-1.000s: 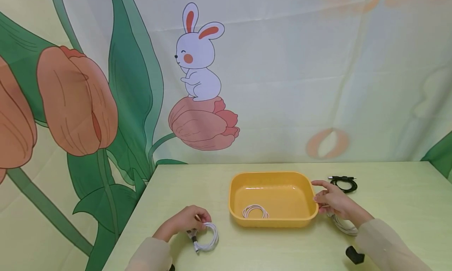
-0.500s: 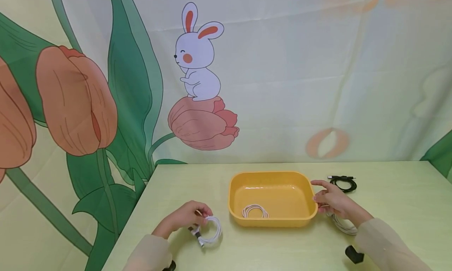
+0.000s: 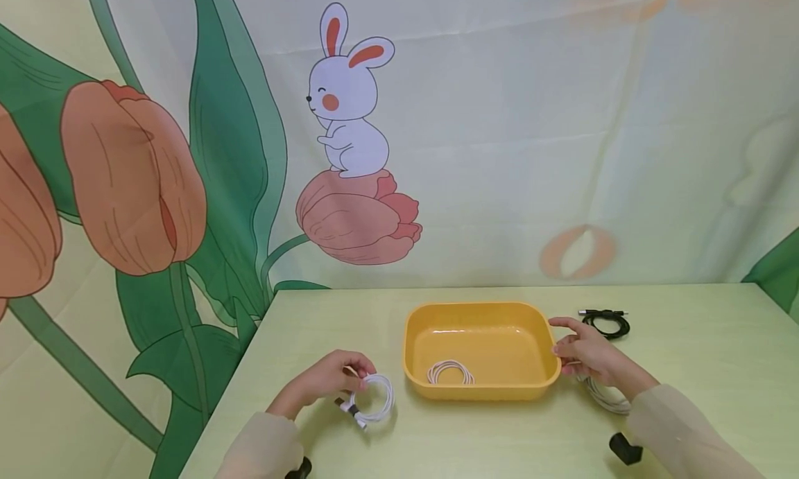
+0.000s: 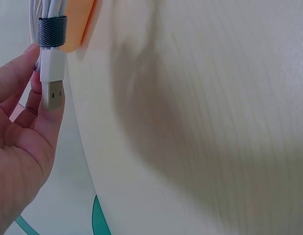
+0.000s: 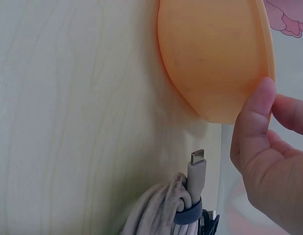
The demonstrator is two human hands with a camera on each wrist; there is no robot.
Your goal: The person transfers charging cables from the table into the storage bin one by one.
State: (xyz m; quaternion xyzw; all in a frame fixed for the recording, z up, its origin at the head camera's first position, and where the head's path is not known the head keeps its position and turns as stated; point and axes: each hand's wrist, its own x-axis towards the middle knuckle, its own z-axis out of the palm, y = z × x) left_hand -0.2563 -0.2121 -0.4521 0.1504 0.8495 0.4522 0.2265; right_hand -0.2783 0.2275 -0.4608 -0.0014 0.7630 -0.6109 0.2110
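Observation:
My left hand (image 3: 331, 375) pinches a coiled white USB cable (image 3: 391, 397) between thumb and fingers, left of the yellow tray (image 3: 483, 394). In the left wrist view, its USB plug (image 4: 52, 95) hangs down below a dark strap (image 4: 52, 32). The coil is raised, casting a shadow on the table. At the tray's right end, my right hand (image 3: 589, 354) holds the rim, thumb against the outer wall in the right wrist view. A thin white cable coil (image 3: 451, 362) lies inside the tray, at the front left.
A thicker greyish-white cable bundle (image 3: 602, 399) lies beside the tray, partly under my right hand, its plug (image 5: 196, 176) pointing up in the right wrist view. Behind it is a coiled black cable (image 3: 605, 314). A small black object (image 3: 626, 449) shows by the right sleeve.
My left hand has lifted the white USB cable slightly and moved it a little right toward the tray. The right hand has stayed on the tray's rim.

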